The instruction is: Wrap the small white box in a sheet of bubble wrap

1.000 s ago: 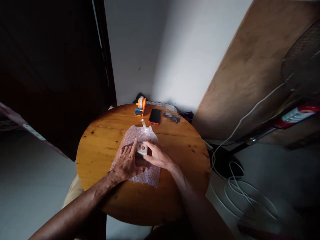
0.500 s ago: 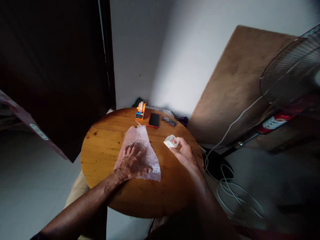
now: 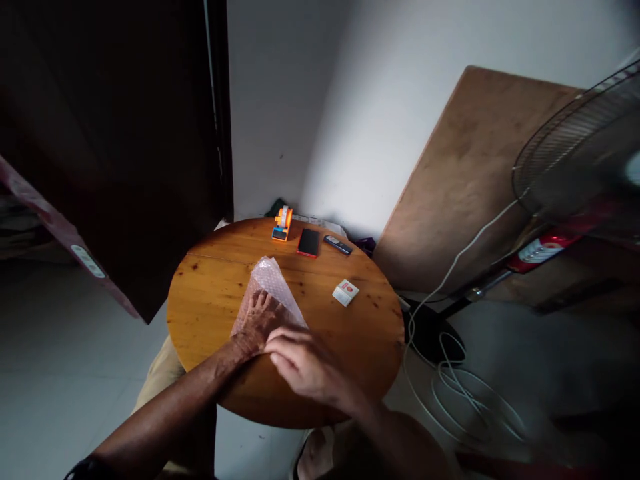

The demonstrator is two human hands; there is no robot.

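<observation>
A sheet of bubble wrap [image 3: 271, 279] lies on the round wooden table [image 3: 210, 293]. My left hand [image 3: 257, 320] rests flat on it with fingers spread. My right hand [image 3: 303, 363] is at the sheet's near right corner, fingers curled toward its edge; whether they grip it I cannot tell. A small white box with a red mark [image 3: 345, 292] lies alone on the table to the right, apart from both hands.
At the table's far edge stand an orange tape dispenser [image 3: 281, 223], a red-cased phone [image 3: 309, 242] and a small dark remote [image 3: 337, 245]. A wooden board [image 3: 465, 180] leans on the wall; a fan [image 3: 575, 167] and white cables [image 3: 465, 393] are at right. A dark door [image 3: 110, 133] is at left.
My right hand carried the small white box off the bubble wrap, set it down on the right of the table, let go and came back to the sheet's near corner. The sheet has folded narrower.
</observation>
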